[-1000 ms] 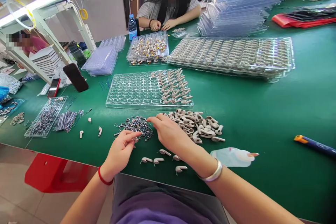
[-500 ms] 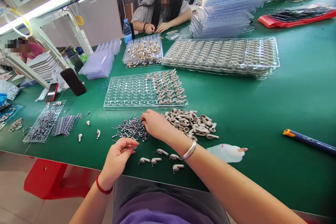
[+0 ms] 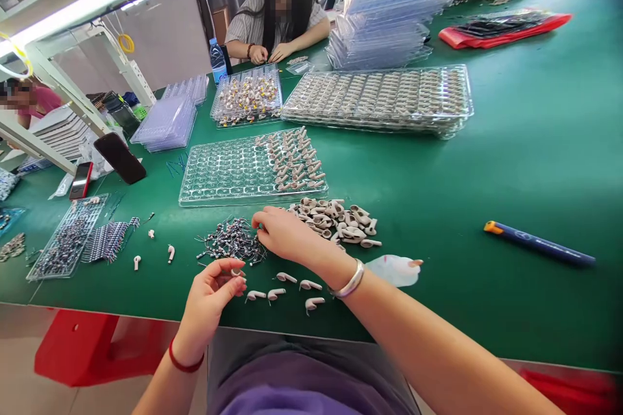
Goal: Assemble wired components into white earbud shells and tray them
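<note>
Smooth green table (image 3: 423,188): is spreading beneath the trays and loose parts.
Stacked clear plastic trays filled with beige parts (image 3: 379,97): are lying toward the far side, just behind the partly filled tray.
Partly filled clear plastic tray (image 3: 221,175): is lying flat, with beige stemmed shells occupying its right-hand portion.
Pile of hollow beige stemmed shells (image 3: 348,227): is sitting in front of that tray, just beyond the right hand.
Heap of small dark wired components (image 3: 231,240): is lying left of the pile.
Right hand (image 3: 282,232): is bending its fingers at the heap's right edge; its grip and how far it is open cannot be told.
Left hand (image 3: 207,292): is pinching thumb and forefinger nearly together around the small beige piece.
Five loose beige stemmed shells (image 3: 310,284): are lying near the table's front edge, between the forearms.
Small beige piece (image 3: 237,272): is showing at the left fingertips, just in front of the heap.
</note>
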### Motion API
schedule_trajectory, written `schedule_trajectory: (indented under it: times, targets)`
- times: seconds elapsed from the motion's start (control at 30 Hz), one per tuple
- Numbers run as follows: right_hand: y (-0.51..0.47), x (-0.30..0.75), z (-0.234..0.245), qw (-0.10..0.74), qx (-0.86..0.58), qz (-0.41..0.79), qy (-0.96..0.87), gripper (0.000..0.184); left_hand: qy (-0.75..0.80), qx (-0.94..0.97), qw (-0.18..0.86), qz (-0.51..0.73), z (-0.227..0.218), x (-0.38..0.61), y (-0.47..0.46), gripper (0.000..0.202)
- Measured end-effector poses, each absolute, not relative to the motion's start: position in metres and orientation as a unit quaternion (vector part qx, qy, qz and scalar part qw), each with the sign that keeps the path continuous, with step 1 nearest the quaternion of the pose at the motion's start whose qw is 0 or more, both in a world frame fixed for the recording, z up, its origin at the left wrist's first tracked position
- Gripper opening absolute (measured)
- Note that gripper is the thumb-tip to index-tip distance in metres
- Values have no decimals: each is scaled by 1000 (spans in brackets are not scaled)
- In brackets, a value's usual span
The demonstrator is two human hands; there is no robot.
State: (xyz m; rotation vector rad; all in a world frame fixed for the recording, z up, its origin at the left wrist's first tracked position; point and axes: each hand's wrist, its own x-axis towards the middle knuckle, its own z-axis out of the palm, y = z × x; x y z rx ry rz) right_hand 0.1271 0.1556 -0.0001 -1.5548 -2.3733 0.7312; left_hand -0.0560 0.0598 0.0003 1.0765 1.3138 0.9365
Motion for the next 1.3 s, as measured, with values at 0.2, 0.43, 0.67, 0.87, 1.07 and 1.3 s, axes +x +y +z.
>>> schedule_trajectory:
  times: [0.2, 0.43, 0.67, 0.87, 1.07, 1.3]
  targets:
    - [145, 142, 2, 185, -525, 311, -770, 25, 541, 420, 588, 431, -5, -51, 58, 28]
    - [100, 158, -5, 375, -488, 436, -656, 21, 529, 394, 606, 444, -1, -33, 49, 25]
    - [44, 166, -7, 456, -437, 555, -541, 35, 511, 348, 630, 470, -1, -16, 27, 30]
    - [47, 162, -10, 490, -435, 613, -441, 32, 507, 345, 636, 469, -1, -4, 38, 36]
    - [61, 163, -12, 506, -439, 613, -419, 35, 499, 402, 620, 453, 7, -5, 62, 31]
    - [49, 164, -13, 482, -410, 658, -409, 37, 440, 416, 654, 454, 3, -1, 45, 17]
